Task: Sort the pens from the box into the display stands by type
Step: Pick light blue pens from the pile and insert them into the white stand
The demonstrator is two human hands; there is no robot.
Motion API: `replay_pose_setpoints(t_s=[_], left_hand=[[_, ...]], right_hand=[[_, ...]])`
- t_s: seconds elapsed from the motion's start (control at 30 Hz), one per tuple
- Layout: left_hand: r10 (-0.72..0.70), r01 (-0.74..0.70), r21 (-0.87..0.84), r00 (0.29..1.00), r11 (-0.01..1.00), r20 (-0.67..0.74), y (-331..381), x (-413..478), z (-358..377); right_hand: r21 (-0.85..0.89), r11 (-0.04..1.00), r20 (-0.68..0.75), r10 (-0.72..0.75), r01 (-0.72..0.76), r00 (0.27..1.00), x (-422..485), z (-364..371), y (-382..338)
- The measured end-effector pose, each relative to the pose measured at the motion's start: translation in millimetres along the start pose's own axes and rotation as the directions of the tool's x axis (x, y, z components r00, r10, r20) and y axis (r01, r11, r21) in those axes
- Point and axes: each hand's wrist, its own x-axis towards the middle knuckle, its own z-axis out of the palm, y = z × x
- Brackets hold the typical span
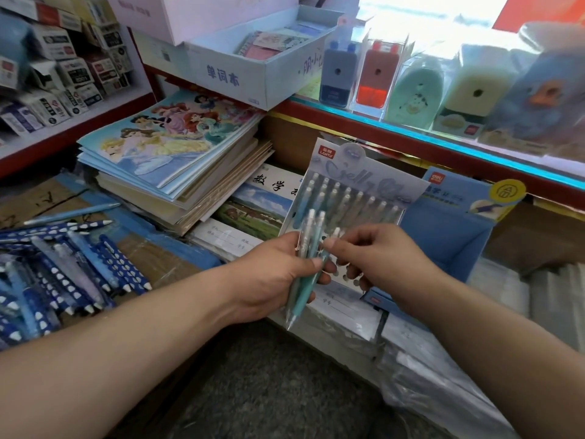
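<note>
The left hand (278, 274) grips a small bundle of teal and frosted plastic pens (305, 274). The right hand (376, 255) pinches 1 pale pen (335, 233) at the pale blue card display stand (364, 175), which is mostly filled. The bright blue cardboard stand (449, 239) looks empty. Many dark blue dotted pens (72, 267) lie in the brown cardboard box (158, 258), so much sorting probably remains.

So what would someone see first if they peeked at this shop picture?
Right in the middle, the left hand grips a few pale teal pens while the right hand pinches one more pen in front of the Jelly display stand, already lined with pens. A pile of dark blue spotted pens lies at the left, and the princess-cover books sit stacked behind.
</note>
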Motion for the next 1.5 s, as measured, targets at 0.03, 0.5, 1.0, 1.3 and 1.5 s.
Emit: replay_pose_setpoints(t_s=[0.03, 0.5, 1.0, 1.3, 1.5], left_hand=[[0.002, -0.002, -0.004, 1.0, 1.0, 0.003, -1, 0, 1], [-0.011, 0.019, 0.042, 0.983, 0.999, -0.183, -3, 0, -15], [-0.002, 0.002, 0.007, 0.997, 1.0, -0.078, 1, -1, -12], [0.027, -0.024, 0.05, 0.998, 0.998, -0.059, -3, 1, -12], [0.025, -0.023, 0.052, 0.998, 0.998, -0.052, -3, 1, -12]], right_hand=[[0.029, 0.999, -0.003, 0.019, -0.019, 1.0, 0, 0, 1], [0.056, 0.973, -0.315, -0.196, 0.225, 0.928, 13, -27, -2], [-0.149, 0.924, -0.424, -0.382, 0.353, 0.821, 31, -15, 9], [-0.142, 0.929, -0.429, -0.37, 0.343, 0.824, 34, -15, 8], [-0.162, 0.916, -0.417, -0.4, 0.367, 0.816, 37, -13, 7]])
